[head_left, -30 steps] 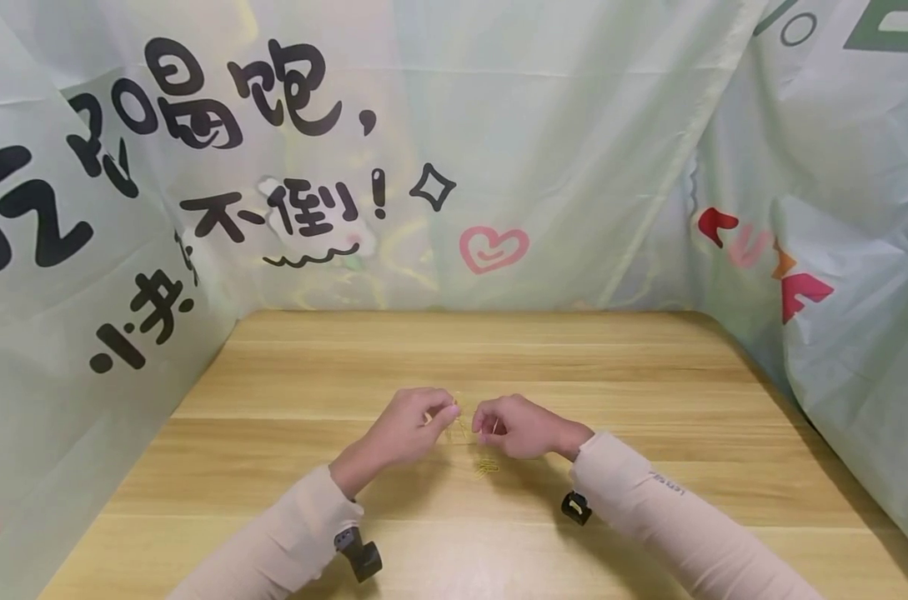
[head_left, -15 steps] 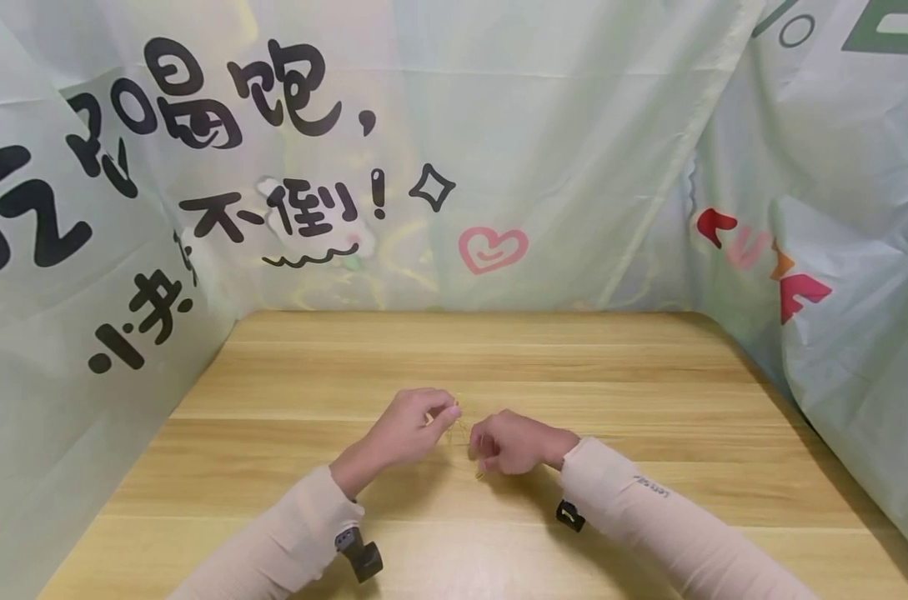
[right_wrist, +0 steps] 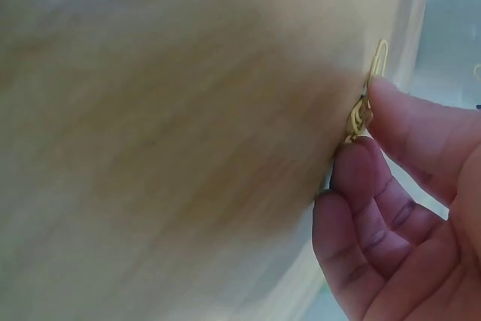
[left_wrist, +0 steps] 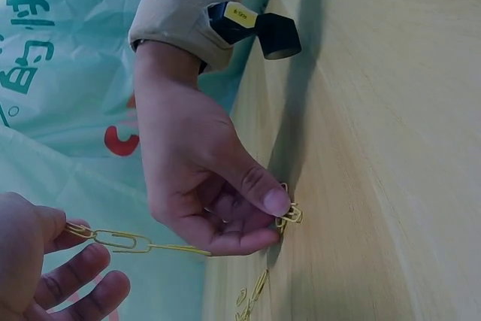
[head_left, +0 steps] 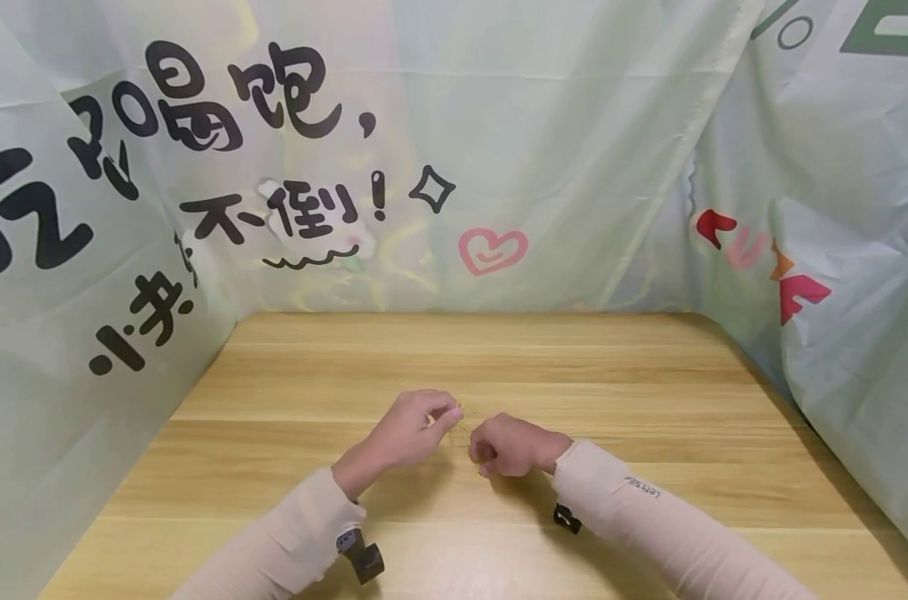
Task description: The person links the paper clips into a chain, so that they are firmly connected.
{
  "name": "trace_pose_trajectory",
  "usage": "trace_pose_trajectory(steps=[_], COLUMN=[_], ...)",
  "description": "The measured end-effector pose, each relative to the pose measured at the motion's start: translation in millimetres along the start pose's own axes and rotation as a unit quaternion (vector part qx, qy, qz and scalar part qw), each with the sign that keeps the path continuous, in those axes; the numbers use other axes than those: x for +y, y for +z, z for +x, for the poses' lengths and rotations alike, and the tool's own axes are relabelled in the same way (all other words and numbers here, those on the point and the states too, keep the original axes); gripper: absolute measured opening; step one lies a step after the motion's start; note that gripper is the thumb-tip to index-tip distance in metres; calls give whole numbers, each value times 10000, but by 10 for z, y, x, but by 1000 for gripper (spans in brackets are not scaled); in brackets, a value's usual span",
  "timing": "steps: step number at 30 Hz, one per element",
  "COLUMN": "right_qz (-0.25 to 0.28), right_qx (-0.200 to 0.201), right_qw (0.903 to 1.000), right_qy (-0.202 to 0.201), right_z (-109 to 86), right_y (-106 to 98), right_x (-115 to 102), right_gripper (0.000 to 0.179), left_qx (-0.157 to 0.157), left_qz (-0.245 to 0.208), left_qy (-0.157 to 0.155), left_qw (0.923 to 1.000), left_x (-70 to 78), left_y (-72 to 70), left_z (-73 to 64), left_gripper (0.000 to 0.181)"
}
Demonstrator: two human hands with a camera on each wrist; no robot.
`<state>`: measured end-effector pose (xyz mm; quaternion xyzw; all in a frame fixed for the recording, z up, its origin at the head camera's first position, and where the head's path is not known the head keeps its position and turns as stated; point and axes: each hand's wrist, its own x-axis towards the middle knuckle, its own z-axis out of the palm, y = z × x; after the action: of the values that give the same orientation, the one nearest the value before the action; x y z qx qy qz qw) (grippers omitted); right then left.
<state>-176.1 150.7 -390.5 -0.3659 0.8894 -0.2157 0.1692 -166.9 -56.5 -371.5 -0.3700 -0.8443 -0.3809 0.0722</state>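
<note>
My left hand [head_left: 404, 429] is raised at the middle of the table and pinches one end of a chain of yellow paper clips [left_wrist: 131, 242]. In the left wrist view the chain stretches toward my right hand [left_wrist: 207, 163] and passes behind its fingers. That right hand is low at the tabletop, thumb and forefinger pinching a small bunch of paper clips [right_wrist: 361, 114]. How many clips it grips is hard to tell. More yellow clips [left_wrist: 252, 298] lie on the wood just beyond it.
The wooden table [head_left: 311, 358] has fabric sheets [head_left: 574, 167] with printed lettering hung behind it and at both sides. A small black camera [head_left: 359, 554] sits on the left sleeve, another camera [head_left: 566, 517] on the right one.
My right hand has come down and toward me, onto the small pile of paper clips, and now covers most of it. My left hand stays nearly in place, still holding the chain.
</note>
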Motion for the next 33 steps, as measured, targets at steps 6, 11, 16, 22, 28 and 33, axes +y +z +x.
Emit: trace_pose_trajectory(steps=[6,11,16,22,28,33], right_qz=[-130,-253,-244,-224,-235,-253], right_qx=[-35,-159,-178,48,271,520], right_qw=[9999,9994,9992,9991,9988,9975], right_qy=[10,156,256,353,347,402], right_z=[-10,-27,-44,-62,-57,-67], right_y=[4,2,-19,-40,-41,-117], right_x=[2,13,23,55,83,99], right_gripper=[20,24,22,18,13,16], left_qx=[-21,-33,-89,-72,-116,-117], left_qz=[16,53,22,42,33,-3], left_qy=[-70,-86,-81,-45,-39,-50], left_qw=[10000,9999,9999,10000,9999,9999], left_x=[13,33,36,35,25,39], left_y=[-6,-15,-11,-3,14,2], left_z=[-1,1,6,7,-35,-7], left_gripper=[18,17,18,18,19,22])
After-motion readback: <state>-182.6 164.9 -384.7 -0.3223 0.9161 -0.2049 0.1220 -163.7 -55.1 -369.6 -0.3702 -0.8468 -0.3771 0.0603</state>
